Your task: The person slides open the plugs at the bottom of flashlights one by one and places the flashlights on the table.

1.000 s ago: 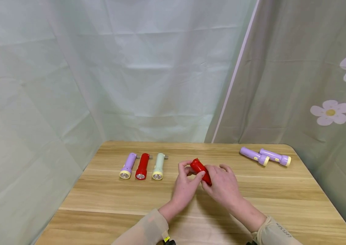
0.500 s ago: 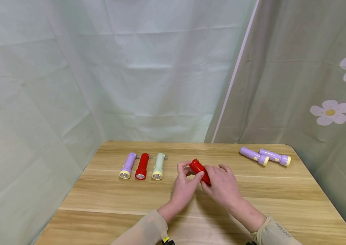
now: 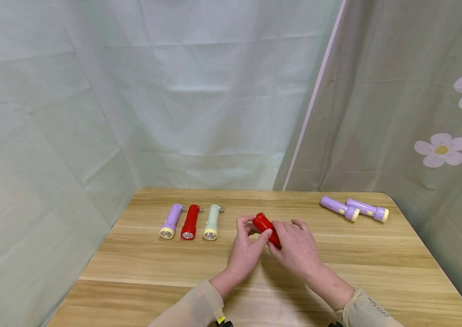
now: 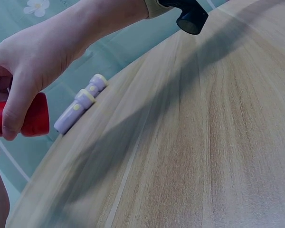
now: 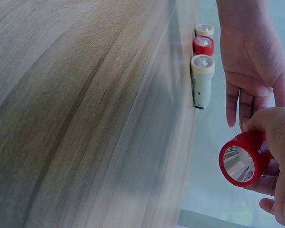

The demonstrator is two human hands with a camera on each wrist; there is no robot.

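Observation:
A red flashlight (image 3: 265,227) is held above the middle of the table, tilted, its tail pointing up and left. My left hand (image 3: 245,250) pinches the tail part between thumb and fingers. My right hand (image 3: 297,250) grips the flashlight's head end, largely covering it in the head view. In the right wrist view the clear lens and reflector (image 5: 239,165) show, with the fingers of my right hand (image 5: 281,152) around the head. The left wrist view shows the flared red head (image 4: 37,116) under my right thumb; most of my left hand is cut off there.
To the left, a purple flashlight (image 3: 171,221), a red one (image 3: 190,222) and a pale green one (image 3: 212,222) lie in a row, metal prongs sticking out near their tails. Two purple flashlights (image 3: 337,206) lie touching at the back right. Curtains enclose the wooden table (image 3: 141,272).
Both hands and the red flashlight have drifted very slightly to the left, with the same hold. The flashlights on the table have stayed put.

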